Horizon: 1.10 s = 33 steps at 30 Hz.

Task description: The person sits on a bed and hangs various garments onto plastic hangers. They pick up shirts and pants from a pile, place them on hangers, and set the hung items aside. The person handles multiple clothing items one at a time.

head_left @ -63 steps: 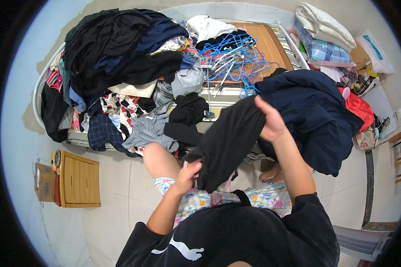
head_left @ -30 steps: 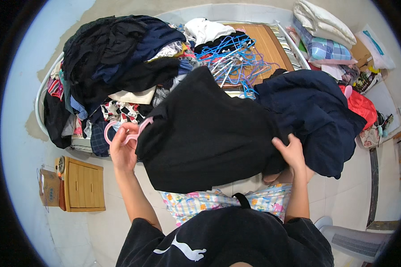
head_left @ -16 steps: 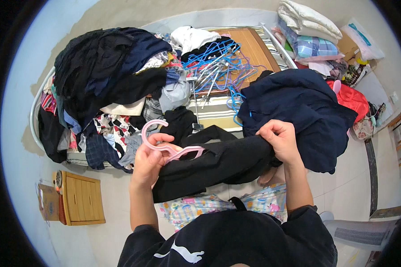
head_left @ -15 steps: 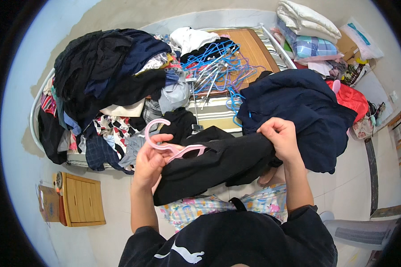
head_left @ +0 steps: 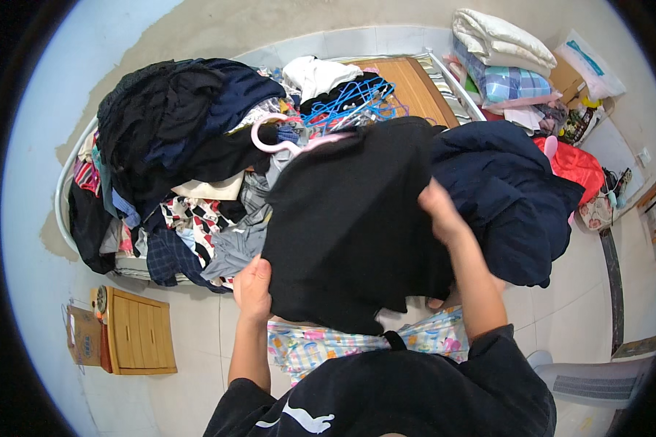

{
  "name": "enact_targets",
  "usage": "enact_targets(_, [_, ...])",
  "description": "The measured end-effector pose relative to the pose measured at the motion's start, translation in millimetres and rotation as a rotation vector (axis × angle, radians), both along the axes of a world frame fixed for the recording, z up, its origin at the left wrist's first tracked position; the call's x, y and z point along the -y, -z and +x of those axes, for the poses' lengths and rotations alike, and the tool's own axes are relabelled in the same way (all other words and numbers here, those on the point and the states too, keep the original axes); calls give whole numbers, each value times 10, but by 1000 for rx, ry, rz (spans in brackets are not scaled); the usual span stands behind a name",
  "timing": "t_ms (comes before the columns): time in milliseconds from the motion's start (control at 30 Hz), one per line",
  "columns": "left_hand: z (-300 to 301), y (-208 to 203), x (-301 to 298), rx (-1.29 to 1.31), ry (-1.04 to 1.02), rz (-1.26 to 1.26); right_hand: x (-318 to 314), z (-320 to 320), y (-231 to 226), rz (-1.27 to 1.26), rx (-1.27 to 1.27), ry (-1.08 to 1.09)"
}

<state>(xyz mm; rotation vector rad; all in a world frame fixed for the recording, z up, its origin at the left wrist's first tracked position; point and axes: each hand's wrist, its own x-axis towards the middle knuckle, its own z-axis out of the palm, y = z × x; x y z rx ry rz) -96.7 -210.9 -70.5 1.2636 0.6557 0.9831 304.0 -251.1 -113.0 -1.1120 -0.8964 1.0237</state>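
Note:
A plain black garment (head_left: pixel 353 226) hangs spread out in front of me, between my two hands. From its top left edge sticks out a pink hanger (head_left: pixel 261 138), hook to the left; the rest of the hanger is hidden by the cloth. My left hand (head_left: pixel 254 285) is closed on the garment's lower left edge, thumb up. My right hand (head_left: pixel 437 207), slightly blurred, grips the garment's right edge, its fingers partly hidden. Just beyond that hand lies a dark navy garment (head_left: pixel 506 197).
A tall heap of mixed clothes (head_left: pixel 175 138) covers the bed's left side. Blue hangers (head_left: pixel 350 98) lie tangled near a brown mat (head_left: pixel 423 87). Folded bedding (head_left: pixel 503 44) is stacked at the back right. A wooden cabinet (head_left: pixel 149 331) stands at lower left, a grey-white appliance (head_left: pixel 594 382) at lower right.
The black garment has been raised and opened out flat. The hanger has moved up and away from my left hand, which has shifted down to the garment's lower left edge.

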Motion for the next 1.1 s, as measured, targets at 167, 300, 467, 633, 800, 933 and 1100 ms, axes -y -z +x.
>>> enact_targets(167, [314,-376,-129,109,-44,46,339,-911,548,-154,-103,-591])
enact_targets(300, [682,-458,-125,138,-86,35,326,-1523,532,104,188,-547])
enact_targets(467, [1055,-583,-3,208,-72,140,97,-1951,552,170,288,45])
enact_targets(633, [1149,-831,13,432,-19,124,-310,-1365,121,65,568,695])
enact_targets(800, [1201,-856,17,386,41,276,-645,-346,-282,146,779,1059])
enact_targets(933, [1366,-900,50,380,113,352,-757,188,-366,141,773,1118])
enact_targets(1100, [1767,-885,-36,492,167,291,-583,916,-841,760,-733,608])
